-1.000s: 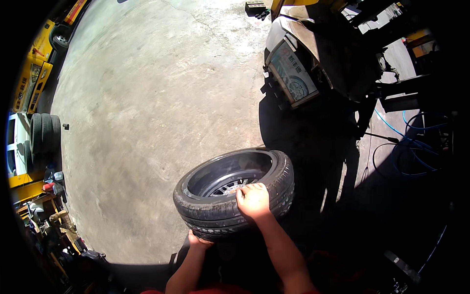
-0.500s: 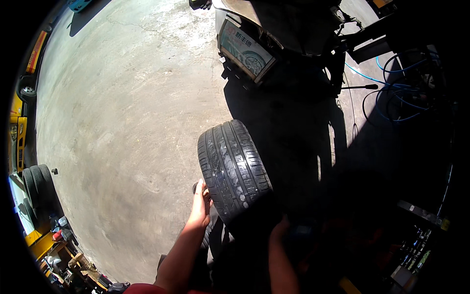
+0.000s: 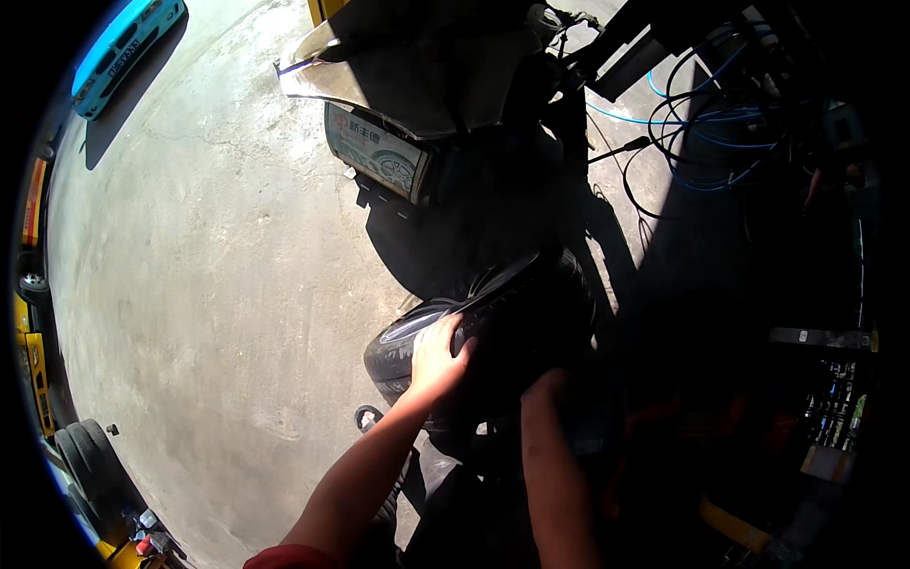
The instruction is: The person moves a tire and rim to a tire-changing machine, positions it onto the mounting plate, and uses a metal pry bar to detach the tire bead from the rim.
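Note:
A black wheel with its tyre [image 3: 389, 365] is tilted low in front of me, its right half deep in shadow. My left hand [image 3: 441, 353] grips its near upper side, fingers closed over the tyre by the rim. My right hand [image 3: 545, 389] is at the tyre's lower right; its fingers are hidden in the dark. Part of my foot in dark footwear [image 3: 368, 417] shows below the tyre.
Ahead stands a dark machine with a pale cover [image 3: 379, 76] and a framed sign panel [image 3: 374, 152]. Coiled hoses [image 3: 701, 142] lie at right. A blue car [image 3: 128, 52], stacked tyres [image 3: 85, 460] and yellow vehicle parts [image 3: 36, 379] line the left.
The wheel has swung from lying flat through upright to tilted, further right into shadow. My left hand moved from underneath it to its upper side; my right hand dropped to the lower right.

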Available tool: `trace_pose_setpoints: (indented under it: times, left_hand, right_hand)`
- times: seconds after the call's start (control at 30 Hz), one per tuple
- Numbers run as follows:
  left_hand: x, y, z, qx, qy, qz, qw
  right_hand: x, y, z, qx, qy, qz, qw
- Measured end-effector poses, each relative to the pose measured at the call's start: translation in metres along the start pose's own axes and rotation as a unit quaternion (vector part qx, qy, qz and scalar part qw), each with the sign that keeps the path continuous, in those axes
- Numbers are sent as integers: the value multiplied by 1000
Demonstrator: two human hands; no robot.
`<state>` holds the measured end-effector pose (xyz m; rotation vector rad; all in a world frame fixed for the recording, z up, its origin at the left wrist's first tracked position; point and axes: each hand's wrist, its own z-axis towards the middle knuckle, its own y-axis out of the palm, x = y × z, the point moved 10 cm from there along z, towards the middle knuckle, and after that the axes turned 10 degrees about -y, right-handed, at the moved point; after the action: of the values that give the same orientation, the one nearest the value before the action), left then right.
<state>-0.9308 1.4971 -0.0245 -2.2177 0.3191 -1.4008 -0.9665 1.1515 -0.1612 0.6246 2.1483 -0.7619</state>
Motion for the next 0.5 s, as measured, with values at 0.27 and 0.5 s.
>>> trace_pose_setpoints:
  times: [0.27, 0.5]
  left_hand:
    - [34, 57, 96, -94, -27, -119, 988]
    - [-210, 168, 177, -300, -346, -170, 872]
  right_hand:
    - [-95, 71, 118, -66, 23, 177, 982]
    - [-131, 61, 107, -174, 54, 111, 977]
